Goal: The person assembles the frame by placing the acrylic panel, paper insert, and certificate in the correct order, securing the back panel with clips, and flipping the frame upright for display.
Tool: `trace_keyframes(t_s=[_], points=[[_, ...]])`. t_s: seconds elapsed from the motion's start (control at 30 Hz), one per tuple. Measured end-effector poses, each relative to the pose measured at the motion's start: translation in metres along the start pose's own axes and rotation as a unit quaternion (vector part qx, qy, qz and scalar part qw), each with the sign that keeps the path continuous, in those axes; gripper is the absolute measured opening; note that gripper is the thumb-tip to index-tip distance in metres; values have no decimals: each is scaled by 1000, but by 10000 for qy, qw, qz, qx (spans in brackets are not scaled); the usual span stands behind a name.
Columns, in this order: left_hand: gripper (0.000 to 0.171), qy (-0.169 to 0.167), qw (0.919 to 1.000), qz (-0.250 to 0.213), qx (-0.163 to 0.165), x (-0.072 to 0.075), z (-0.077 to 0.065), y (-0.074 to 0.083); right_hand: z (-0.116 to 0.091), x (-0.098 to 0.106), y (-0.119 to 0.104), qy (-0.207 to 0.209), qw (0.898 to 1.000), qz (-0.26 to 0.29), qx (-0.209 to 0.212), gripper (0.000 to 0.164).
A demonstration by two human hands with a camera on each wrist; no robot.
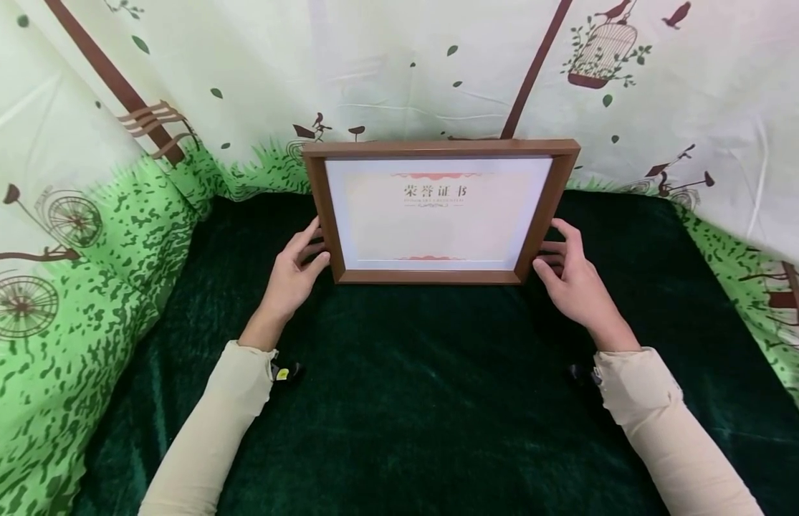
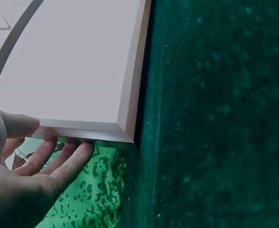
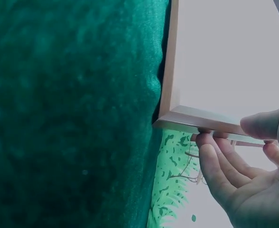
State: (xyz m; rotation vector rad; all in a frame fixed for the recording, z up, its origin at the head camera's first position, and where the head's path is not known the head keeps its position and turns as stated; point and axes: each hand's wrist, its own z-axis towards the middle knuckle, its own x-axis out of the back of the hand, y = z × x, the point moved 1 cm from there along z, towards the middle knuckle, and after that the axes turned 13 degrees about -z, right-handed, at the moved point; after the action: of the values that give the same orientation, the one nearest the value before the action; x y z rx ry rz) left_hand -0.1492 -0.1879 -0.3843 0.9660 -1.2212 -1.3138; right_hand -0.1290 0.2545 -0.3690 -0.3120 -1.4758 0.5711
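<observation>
A brown wooden picture frame [image 1: 431,277] stands upright with its lower edge on the dark green cloth [image 1: 425,401]. Behind its front is a pale certificate [image 1: 431,233] with red trim and Chinese lettering near the top. My left hand [image 1: 291,278] holds the frame's left side low down, thumb by the front edge and fingers along the outer side. On the opposite side, my right hand [image 1: 578,287] holds it the same way. Both wrist views show the thumb [image 2: 23,124] at the front rim and fingertips [image 3: 205,137] against the frame's side.
A pale printed curtain [image 1: 399,79] with leaves, bicycles and a birdcage hangs close behind the picture frame. Its green grass-patterned part [image 1: 83,344] runs down the left side, and more of it borders the cloth on the right. A small dark device [image 1: 286,373] sits at the left wrist.
</observation>
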Motion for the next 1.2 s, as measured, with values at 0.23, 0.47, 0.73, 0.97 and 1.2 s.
trace_keyframes(t_s=[0.23, 0.47, 0.73, 0.97, 1.2], points=[[62, -85, 9998, 69, 177, -1, 0, 1, -1, 2, -2, 11, 9998, -149, -125, 67], [61, -113, 9996, 115, 217, -1, 1, -1, 0, 1, 0, -18, 9994, -214, -258, 67], [59, -91, 9999, 121, -3, -1, 1, -4, 0, 3, -1, -112, 9993, -187, -317, 67], [54, 605, 9972, 17, -440, -4, 0, -5, 1, 3, -1, 289, 9995, -98, -5, 69], [50, 824, 9917, -139, -973, -5, 1, -2, 2, 4, 2, 835, 9956, 62, 412, 73]])
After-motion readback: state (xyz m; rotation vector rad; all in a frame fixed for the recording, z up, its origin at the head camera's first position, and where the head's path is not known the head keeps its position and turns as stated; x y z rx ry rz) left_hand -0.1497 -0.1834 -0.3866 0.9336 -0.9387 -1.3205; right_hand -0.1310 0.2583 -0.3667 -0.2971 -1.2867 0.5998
